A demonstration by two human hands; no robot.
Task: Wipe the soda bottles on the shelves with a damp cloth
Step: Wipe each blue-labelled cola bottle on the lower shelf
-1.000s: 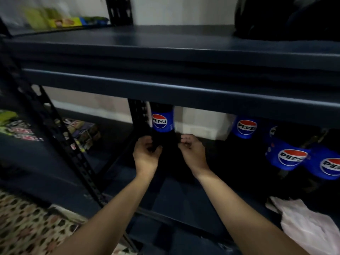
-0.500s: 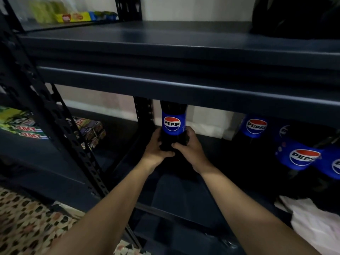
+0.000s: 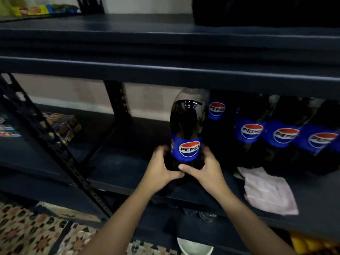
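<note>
Both hands — left hand (image 3: pixel 160 167) and right hand (image 3: pixel 206 169) — wrap curled fingers round the bottle (image 3: pixel 186 133) near the shelf (image 3: pixel 128 173) front. Keep it upright, then grab the cloth (image 3: pixel 266 190) on the right.

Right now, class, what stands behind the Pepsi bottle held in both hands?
Behind the held bottle, gripped by the left hand and right hand, another Pepsi bottle shows at its right, and the pale wall beyond. Anything directly behind it is covered.
</note>
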